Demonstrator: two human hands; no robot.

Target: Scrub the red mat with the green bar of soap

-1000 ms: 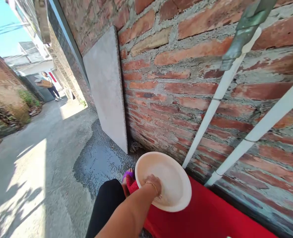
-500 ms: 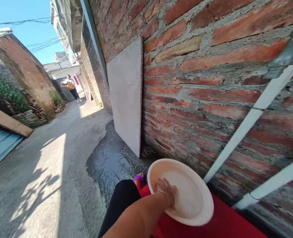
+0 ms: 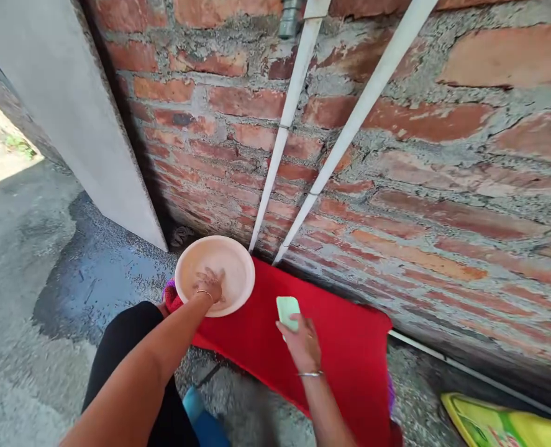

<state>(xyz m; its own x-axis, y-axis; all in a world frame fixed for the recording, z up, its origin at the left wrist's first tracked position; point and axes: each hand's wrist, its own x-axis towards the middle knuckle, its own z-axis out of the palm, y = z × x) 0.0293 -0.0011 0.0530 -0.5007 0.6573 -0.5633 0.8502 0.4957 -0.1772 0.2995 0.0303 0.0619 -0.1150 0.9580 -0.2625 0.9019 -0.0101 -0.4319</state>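
Observation:
A pale round basin (image 3: 238, 270) rests on the red cloth (image 3: 350, 347), and its bottom looks covered by shallow clear water. My left hand (image 3: 209, 284) reaches into it with fingers spread, holding nothing I can see. Over the cloth, to the right of the basin, my right hand (image 3: 302, 343) grips a pale green block (image 3: 287, 311) with rounded corners. It may be a bar of soap or a brush back; its underside is hidden. The cloth lies over a long low support along the wall.
Behind the cloth rises a brick wall (image 3: 256, 102) with two white pipes (image 3: 282, 139). A grey slab (image 3: 98, 136) leans there at left, beside wet ground (image 3: 98, 267). A yellow-green package (image 3: 503, 425) lies at lower right. My dark-trousered knee (image 3: 121, 341) is near the basin.
The view has swung right and down. My right hand with the pale green block and the yellow-green package have come into sight. My left hand stays in the basin.

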